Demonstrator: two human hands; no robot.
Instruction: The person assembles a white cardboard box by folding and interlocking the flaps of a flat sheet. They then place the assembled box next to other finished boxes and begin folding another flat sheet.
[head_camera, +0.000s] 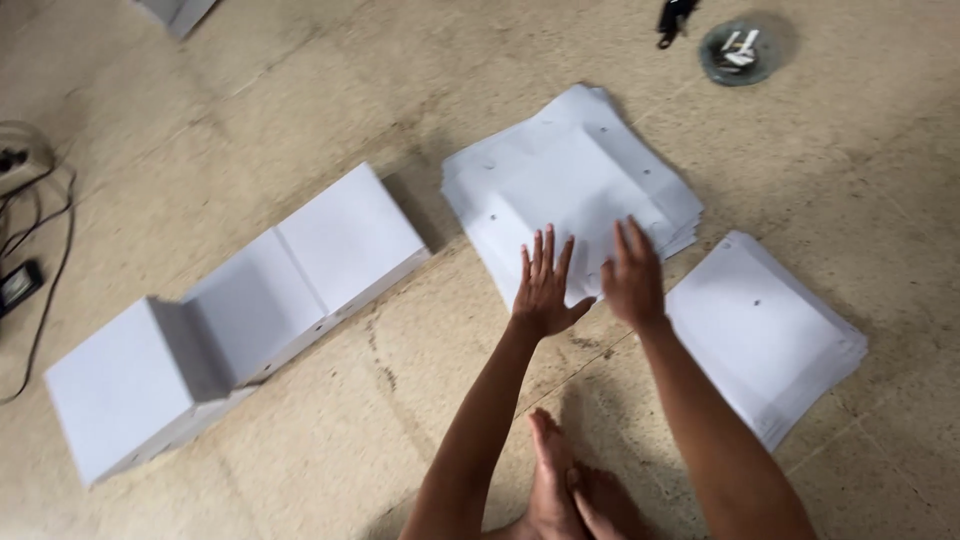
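While both palms lie flat, fingers spread, the left hand (545, 290) and right hand (632, 278) press on the near edge of the punched paper stack (570, 185), apparently to hold its fanned sheets steady. Just right sits a smaller pile (765, 335); far left, three paper reams (240, 315).

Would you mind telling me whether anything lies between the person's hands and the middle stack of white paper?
Nothing visible does: the left hand and right hand already rest flat on the middle paper stack.
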